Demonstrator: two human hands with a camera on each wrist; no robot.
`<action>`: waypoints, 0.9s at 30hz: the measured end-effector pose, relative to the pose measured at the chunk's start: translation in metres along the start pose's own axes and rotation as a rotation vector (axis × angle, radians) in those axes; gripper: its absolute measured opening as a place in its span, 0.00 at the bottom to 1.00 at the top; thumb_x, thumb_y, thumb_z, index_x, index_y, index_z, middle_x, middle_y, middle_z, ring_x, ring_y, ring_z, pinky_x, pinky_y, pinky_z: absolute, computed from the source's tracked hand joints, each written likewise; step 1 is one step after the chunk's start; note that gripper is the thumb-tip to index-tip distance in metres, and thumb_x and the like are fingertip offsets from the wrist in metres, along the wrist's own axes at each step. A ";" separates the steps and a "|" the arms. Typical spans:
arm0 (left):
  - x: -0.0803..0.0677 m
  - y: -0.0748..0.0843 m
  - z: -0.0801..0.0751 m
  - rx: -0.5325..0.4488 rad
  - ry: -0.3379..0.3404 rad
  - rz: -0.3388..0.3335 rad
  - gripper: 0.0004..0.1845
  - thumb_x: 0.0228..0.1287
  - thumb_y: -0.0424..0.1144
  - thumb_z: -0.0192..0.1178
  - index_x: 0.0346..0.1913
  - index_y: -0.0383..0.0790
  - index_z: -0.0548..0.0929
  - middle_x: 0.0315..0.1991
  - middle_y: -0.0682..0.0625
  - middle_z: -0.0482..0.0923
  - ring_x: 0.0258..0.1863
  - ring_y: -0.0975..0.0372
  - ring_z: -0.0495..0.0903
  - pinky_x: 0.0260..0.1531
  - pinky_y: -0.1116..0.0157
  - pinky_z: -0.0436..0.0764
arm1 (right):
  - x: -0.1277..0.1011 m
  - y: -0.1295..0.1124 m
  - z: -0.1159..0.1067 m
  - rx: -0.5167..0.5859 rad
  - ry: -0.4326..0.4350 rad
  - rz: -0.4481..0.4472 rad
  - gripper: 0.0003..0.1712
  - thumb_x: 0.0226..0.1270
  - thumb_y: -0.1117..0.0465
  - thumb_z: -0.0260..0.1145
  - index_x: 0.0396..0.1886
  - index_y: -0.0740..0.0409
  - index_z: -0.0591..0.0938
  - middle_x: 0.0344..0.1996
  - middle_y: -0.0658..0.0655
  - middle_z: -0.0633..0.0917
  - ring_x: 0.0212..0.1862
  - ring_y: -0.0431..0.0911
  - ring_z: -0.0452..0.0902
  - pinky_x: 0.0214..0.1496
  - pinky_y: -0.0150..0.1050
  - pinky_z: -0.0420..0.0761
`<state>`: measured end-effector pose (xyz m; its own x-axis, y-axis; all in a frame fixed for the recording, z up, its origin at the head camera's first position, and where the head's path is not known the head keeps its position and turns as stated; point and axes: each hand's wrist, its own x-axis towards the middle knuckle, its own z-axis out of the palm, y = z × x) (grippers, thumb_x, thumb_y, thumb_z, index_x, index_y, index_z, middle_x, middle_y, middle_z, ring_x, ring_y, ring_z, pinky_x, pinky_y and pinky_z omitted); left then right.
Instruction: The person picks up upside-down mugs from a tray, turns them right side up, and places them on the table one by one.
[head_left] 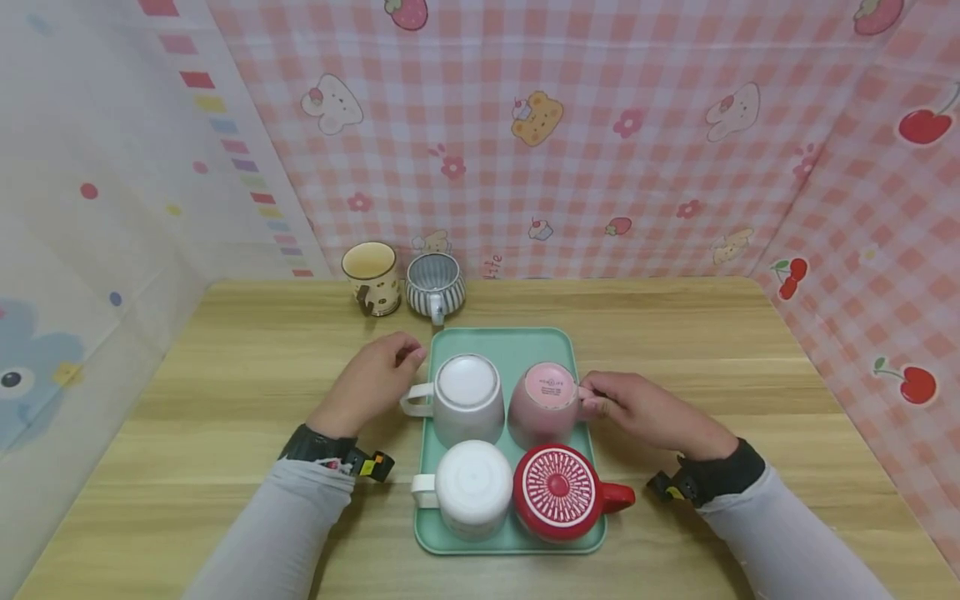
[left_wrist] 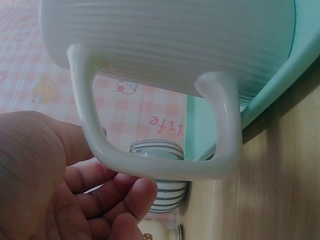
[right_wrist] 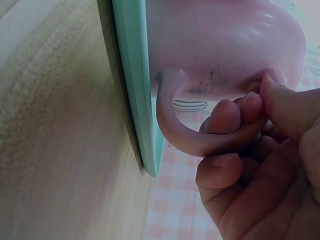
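Note:
A mint-green tray (head_left: 498, 340) carries several upside-down mugs. My right hand (head_left: 637, 408) grips the handle of the pink mug (head_left: 543, 417) at the tray's back right; in the right wrist view, fingers (right_wrist: 223, 117) pass through the handle loop (right_wrist: 185, 137). My left hand (head_left: 371, 379) is beside the handle of the ribbed white mug (head_left: 468, 412) at the back left. Its fingers are loosely bent close by the handle (left_wrist: 165, 167) and hold nothing. In front stand a smooth white mug (head_left: 474, 487), handle leftward, and a red mug (head_left: 558, 492), handle rightward.
Behind the tray, at the back left of the wooden table (head_left: 660, 321), a cream spotted mug (head_left: 378, 287) and a grey-striped cup (head_left: 435, 287) stand upright. A pink checked cloth (head_left: 480, 167) hangs along the back, and a white patterned cloth (head_left: 127, 167) at the left.

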<state>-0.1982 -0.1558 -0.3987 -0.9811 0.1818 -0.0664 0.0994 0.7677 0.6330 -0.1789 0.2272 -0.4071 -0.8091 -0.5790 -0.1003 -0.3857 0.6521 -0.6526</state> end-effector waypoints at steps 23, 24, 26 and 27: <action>-0.001 0.002 0.000 0.002 0.001 -0.005 0.16 0.82 0.49 0.51 0.58 0.44 0.81 0.46 0.48 0.83 0.42 0.55 0.79 0.45 0.57 0.82 | 0.000 0.003 -0.001 -0.025 0.107 -0.038 0.04 0.78 0.58 0.59 0.40 0.50 0.79 0.36 0.47 0.81 0.43 0.42 0.77 0.50 0.38 0.84; -0.001 0.002 0.000 0.002 0.000 -0.006 0.16 0.82 0.49 0.51 0.58 0.44 0.81 0.46 0.48 0.83 0.43 0.55 0.79 0.45 0.57 0.82 | 0.000 0.003 -0.001 -0.019 0.113 -0.042 0.04 0.78 0.58 0.59 0.40 0.50 0.79 0.35 0.46 0.80 0.42 0.42 0.77 0.49 0.37 0.83; -0.001 0.001 0.000 0.001 -0.001 -0.007 0.16 0.82 0.49 0.50 0.58 0.44 0.81 0.47 0.48 0.83 0.43 0.55 0.79 0.46 0.57 0.82 | -0.001 0.004 -0.003 -0.016 0.129 -0.052 0.05 0.78 0.59 0.59 0.39 0.50 0.78 0.33 0.45 0.79 0.41 0.42 0.76 0.46 0.35 0.80; -0.001 0.001 0.000 0.000 -0.002 -0.007 0.16 0.82 0.49 0.50 0.58 0.44 0.81 0.47 0.48 0.83 0.43 0.55 0.79 0.46 0.56 0.82 | -0.001 0.004 -0.003 -0.016 0.138 -0.060 0.05 0.78 0.59 0.59 0.38 0.49 0.78 0.32 0.45 0.78 0.40 0.41 0.75 0.44 0.34 0.78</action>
<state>-0.1975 -0.1549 -0.3978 -0.9814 0.1775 -0.0726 0.0923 0.7691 0.6325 -0.1808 0.2322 -0.4071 -0.8370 -0.5455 0.0432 -0.4415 0.6265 -0.6423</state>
